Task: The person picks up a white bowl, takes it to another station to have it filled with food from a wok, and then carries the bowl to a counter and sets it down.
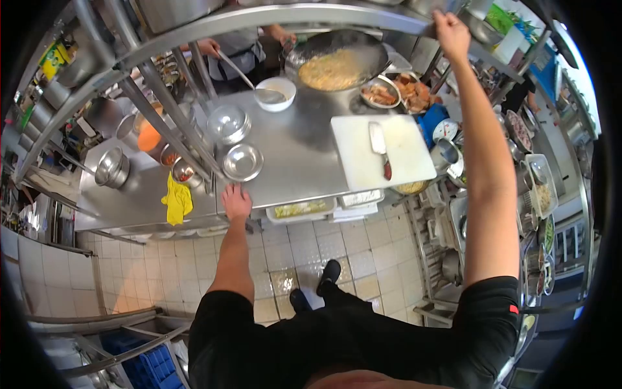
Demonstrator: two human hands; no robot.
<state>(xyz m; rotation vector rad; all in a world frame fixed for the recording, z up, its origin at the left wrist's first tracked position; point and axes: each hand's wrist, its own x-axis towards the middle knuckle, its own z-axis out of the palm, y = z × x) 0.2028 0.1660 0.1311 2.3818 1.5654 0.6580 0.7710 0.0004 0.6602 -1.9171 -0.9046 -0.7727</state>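
The steel worktable (295, 146) spans 10 to 1 o'clock, with the shelf rail (291, 14) arching above it. At 12 lies the wok (382, 52), steaming, its pale yellow food (334, 68) broken up and, by its look, well along in cooking. Most of the food in sight there is in the wok.

Between 12 and 1, the white cutting board (350, 155) carries a cleaver (378, 139) laid flat; no cutting is under way. Beyond it, cut orange-brown pieces (414, 94) sit heaped. Toward 11, a co-worker's hand (210, 47) has a ladle (269, 96) over a white bowl (291, 104).

The small steel bowl (243, 162), also at 11, shows bare metal inside, so any filling of it is left undone. The left hand (237, 202) rests palm down at the table's edge just below it, fingers open and slightly spread, gripping nothing; whether they touch the bowl I cannot tell. At 1, the right hand (451, 37), raised high, curls mostly closed over the rail.
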